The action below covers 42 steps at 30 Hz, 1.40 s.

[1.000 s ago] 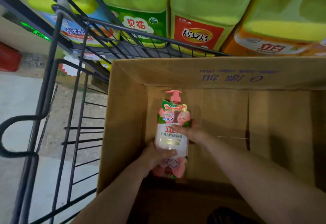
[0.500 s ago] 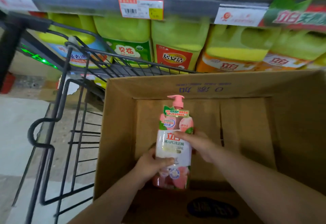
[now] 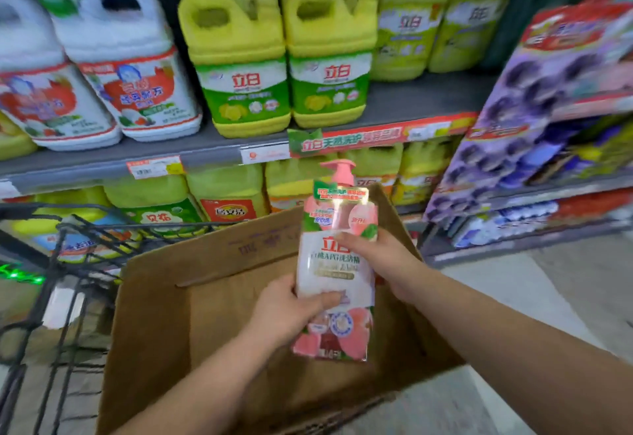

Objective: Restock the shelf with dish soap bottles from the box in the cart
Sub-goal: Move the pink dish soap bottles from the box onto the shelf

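Note:
A pink pump bottle of dish soap (image 3: 337, 263) with a white and peach label is held upright above the open cardboard box (image 3: 212, 284). My left hand (image 3: 287, 311) grips its lower part from the left, thumb across the front. My right hand (image 3: 380, 256) grips its middle from the right, thumb on the label. The box sits in a black wire cart (image 3: 61, 263), and the part of its inside that shows holds nothing. Behind is the grey shelf (image 3: 191, 153) stocked with large detergent jugs.
White jugs (image 3: 133, 68) and yellow-green jugs (image 3: 239, 64) fill the upper shelf; more yellow jugs stand on the shelf below. A purple and red display rack (image 3: 548, 119) stands at the right. Grey floor (image 3: 534, 297) shows at the lower right.
Both hands have lifted the bottle up out of the box. My view has tilted up and to the right, bringing the upper shelf and the right display rack into sight.

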Available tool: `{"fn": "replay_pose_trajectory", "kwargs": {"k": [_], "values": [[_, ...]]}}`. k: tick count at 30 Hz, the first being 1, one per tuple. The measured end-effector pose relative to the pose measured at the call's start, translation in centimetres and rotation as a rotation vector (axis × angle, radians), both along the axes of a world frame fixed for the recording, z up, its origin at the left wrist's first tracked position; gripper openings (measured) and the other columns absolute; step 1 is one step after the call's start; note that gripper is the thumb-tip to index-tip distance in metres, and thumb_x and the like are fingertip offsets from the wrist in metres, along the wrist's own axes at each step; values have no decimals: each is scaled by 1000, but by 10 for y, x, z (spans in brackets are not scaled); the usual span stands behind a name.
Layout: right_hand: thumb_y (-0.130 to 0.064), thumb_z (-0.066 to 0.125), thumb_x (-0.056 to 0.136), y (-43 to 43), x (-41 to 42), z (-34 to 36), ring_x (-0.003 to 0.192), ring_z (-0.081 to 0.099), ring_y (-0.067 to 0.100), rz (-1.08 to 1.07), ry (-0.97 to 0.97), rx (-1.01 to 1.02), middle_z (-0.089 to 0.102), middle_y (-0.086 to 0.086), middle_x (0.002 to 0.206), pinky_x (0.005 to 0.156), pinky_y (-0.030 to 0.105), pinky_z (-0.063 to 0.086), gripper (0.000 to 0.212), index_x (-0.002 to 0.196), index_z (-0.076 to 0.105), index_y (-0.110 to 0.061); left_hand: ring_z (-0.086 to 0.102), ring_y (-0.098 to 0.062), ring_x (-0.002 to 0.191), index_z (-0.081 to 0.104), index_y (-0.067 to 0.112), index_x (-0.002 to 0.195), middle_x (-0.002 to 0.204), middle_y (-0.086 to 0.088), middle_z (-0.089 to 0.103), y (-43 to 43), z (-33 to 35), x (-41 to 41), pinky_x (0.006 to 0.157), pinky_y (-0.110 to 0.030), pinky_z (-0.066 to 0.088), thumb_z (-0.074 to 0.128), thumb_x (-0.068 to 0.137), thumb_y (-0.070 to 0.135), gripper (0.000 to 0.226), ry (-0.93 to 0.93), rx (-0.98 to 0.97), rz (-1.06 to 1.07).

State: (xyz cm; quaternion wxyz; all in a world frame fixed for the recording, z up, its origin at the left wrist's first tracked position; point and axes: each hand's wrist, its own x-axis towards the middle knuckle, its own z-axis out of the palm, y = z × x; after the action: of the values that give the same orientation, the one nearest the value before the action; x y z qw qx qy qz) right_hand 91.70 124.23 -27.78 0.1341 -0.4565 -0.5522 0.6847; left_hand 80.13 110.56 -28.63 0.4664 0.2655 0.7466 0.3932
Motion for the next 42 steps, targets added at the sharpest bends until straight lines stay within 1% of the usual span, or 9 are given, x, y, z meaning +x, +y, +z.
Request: {"fn": "replay_pose_trajectory", "kwargs": {"k": [3, 6, 13, 18, 25, 30, 34, 38, 42], "values": [[-38, 76, 75, 15, 68, 33, 92, 71, 18, -113, 27, 100, 73, 1, 104, 84, 35, 56, 44, 112, 63, -19, 65, 4, 57, 67, 25, 83, 71, 12, 70, 26, 31, 58, 47, -11, 47, 83, 64, 34, 26, 70, 96, -76], [-37, 76, 75, 22, 152, 58, 83, 73, 11, -207, 55, 161, 75, -5, 95, 69, 26, 58, 40, 110, 65, -20, 65, 5, 56, 67, 26, 83, 69, 15, 69, 49, 53, 128, 45, -8, 43, 82, 66, 29, 23, 76, 176, -188], [-41, 76, 72, 25, 359, 92, 102, 67, 19, -524, -48, 307, 70, 2, 110, 95, 42, 52, 51, 116, 63, -17, 70, -6, 70, 71, 22, 84, 80, 5, 75, 94, 76, 320, 62, -19, 54, 85, 61, 25, 27, 15, 282, -419], [-43, 77, 70, 31, 469, 104, 98, 68, 22, -670, -78, 320, 70, 5, 110, 91, 42, 54, 59, 119, 59, -16, 68, 1, 61, 71, 25, 79, 64, 18, 71, 119, 86, 422, 48, -8, 45, 83, 64, 24, 19, -36, 324, -574], [-36, 77, 73, 73, 546, 108, 76, 73, 14, -794, 6, 314, 74, 2, 95, 59, 25, 56, 47, 113, 61, -16, 71, -8, 72, 72, 25, 87, 80, 9, 75, 187, 94, 490, 65, -20, 54, 84, 61, 29, 28, -6, 332, -711], [-34, 76, 75, 130, 586, 116, 88, 73, 22, -835, 1, 343, 73, 7, 103, 82, 42, 58, 53, 119, 56, -14, 72, -15, 73, 72, 23, 82, 79, 6, 75, 265, 91, 531, 60, -23, 56, 84, 62, 18, 23, -95, 367, -772], [-35, 73, 78, 194, 614, 137, 79, 74, 18, -829, -64, 388, 75, 4, 96, 66, 30, 58, 44, 115, 59, -14, 72, -14, 74, 72, 23, 82, 80, 6, 75, 340, 101, 561, 67, -27, 58, 83, 64, 17, 23, -114, 404, -828], [-30, 71, 82, 250, 630, 155, 75, 74, 15, -820, -67, 444, 76, 0, 87, 60, 27, 57, 28, 105, 63, -18, 69, -2, 70, 70, 29, 79, 77, 15, 74, 409, 111, 578, 55, -12, 50, 84, 62, 24, 23, -49, 494, -856], [-23, 72, 82, 297, 648, 158, 73, 73, 11, -808, -58, 449, 76, 2, 90, 54, 20, 53, 30, 109, 65, -12, 70, -5, 73, 71, 30, 77, 78, 14, 74, 455, 108, 594, 66, -23, 55, 85, 61, 24, 22, -41, 504, -847]]}}
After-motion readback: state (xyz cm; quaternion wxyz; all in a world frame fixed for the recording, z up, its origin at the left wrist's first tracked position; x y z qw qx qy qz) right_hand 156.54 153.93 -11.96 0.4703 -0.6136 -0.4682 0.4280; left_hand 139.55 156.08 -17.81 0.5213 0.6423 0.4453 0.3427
